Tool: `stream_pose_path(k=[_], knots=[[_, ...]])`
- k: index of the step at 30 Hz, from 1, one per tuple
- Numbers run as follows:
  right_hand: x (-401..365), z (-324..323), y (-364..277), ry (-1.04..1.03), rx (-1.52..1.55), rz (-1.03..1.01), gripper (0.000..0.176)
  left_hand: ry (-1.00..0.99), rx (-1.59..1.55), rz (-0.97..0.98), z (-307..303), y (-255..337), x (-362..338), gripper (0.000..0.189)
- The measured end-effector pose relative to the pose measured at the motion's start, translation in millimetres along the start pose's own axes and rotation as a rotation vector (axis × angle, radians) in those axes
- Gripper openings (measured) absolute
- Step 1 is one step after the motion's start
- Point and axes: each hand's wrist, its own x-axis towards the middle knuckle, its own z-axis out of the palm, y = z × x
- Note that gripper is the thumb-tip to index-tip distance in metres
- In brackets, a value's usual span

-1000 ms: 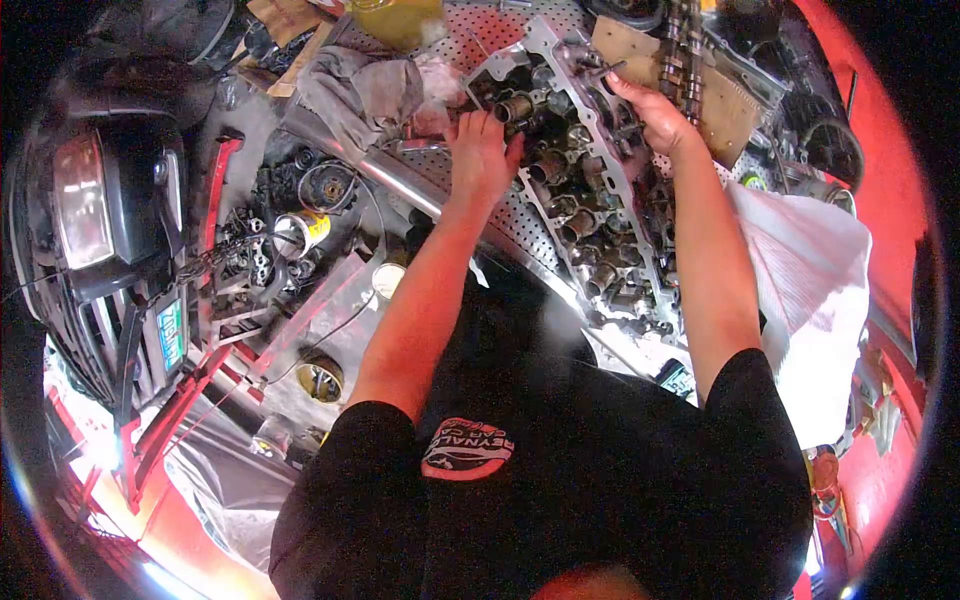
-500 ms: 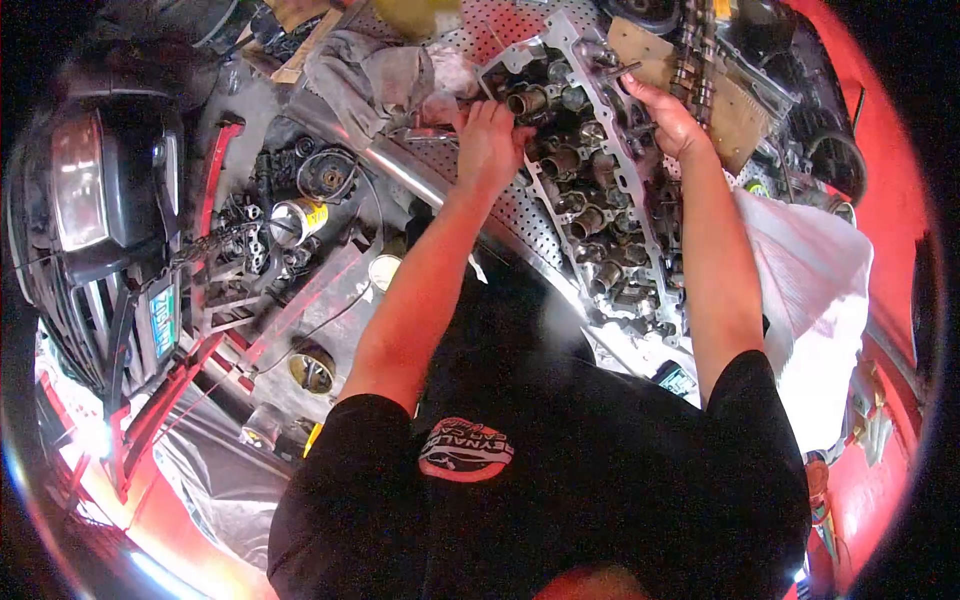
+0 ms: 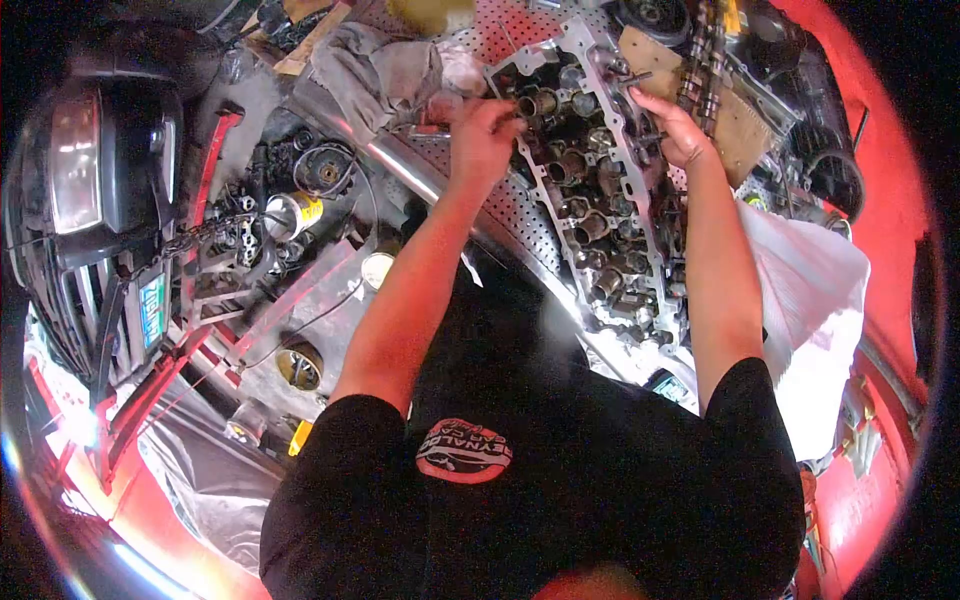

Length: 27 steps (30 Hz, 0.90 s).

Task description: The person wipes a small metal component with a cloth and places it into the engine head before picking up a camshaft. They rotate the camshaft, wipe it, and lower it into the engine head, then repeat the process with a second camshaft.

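A metal cylinder head (image 3: 612,165) lies at a slant on the perforated metal bench, its round bores and valve gear facing up. At its upper left edge is my left hand (image 3: 482,140), fingers curled together; whatever they pinch, if anything, is too small to make out. My right hand (image 3: 682,130) grips the head's right edge, with some of its fingers hidden. Just above that hand, a short dark rod (image 3: 637,79) sticks out from the head.
A grey rag (image 3: 375,75) lies left of my left hand. Camshafts (image 3: 708,75) and cardboard (image 3: 745,135) are at the upper right. White cloth (image 3: 805,270) hangs on the right. Engine parts and a can (image 3: 293,215) stand left, near a car front (image 3: 85,200).
My left hand has drawn slightly left, away from the cylinder head's edge, and its fingers have curled. My right hand stays at the right edge. The whole view has shifted slightly.
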Motion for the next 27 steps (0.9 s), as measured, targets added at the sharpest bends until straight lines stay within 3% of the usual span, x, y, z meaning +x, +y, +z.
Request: stream_pose_path(k=[3,4,7,8,10,12,16,19,22,27], knots=[[11.8,-10.9,3.9,-0.073,0.05,0.089,0.044,0.047,-0.309,-0.381,2.0,31.7,6.2,0.061],[13.4,-14.1,0.1,-0.146,0.032,0.145,0.034,0.079,-0.404,-0.253,18.5,16.7,7.2,0.079],[31.3,-21.0,0.4,-0.128,-0.045,0.169,0.024,0.097,-0.225,-0.291,38.7,-5.2,8.4,0.083],[35.7,-24.8,0.9,-0.255,-0.01,0.178,0.02,0.09,-0.251,-0.3,41.4,-8.1,8.0,0.081],[34.6,-20.6,5.9,-0.218,-0.031,0.136,0.017,0.085,-0.303,-0.319,40.7,-8.6,7.2,0.078],[37.5,-14.9,1.7,-0.195,-0.127,0.041,0.014,0.049,-0.583,-0.4,36.5,-10.7,6.3,0.08],[30.8,-12.1,0.9,-0.174,0.05,0.111,0.014,0.024,-0.828,-0.371,45.6,-18.6,5.8,0.077],[44.8,-23.9,5.5,-0.233,0.037,0.146,0.019,-0.014,-0.773,-0.307,44.2,-21.0,6.2,0.068],[55.4,-27.4,15.0,-0.29,0.099,0.085,0.018,-0.04,-0.58,-0.445,52.8,-22.1,3.8,0.055],[52.1,-24.9,10.7,-0.249,0.064,0.048,0.02,-0.072,-0.534,-0.482,55.9,-27.5,9.6,0.051]])
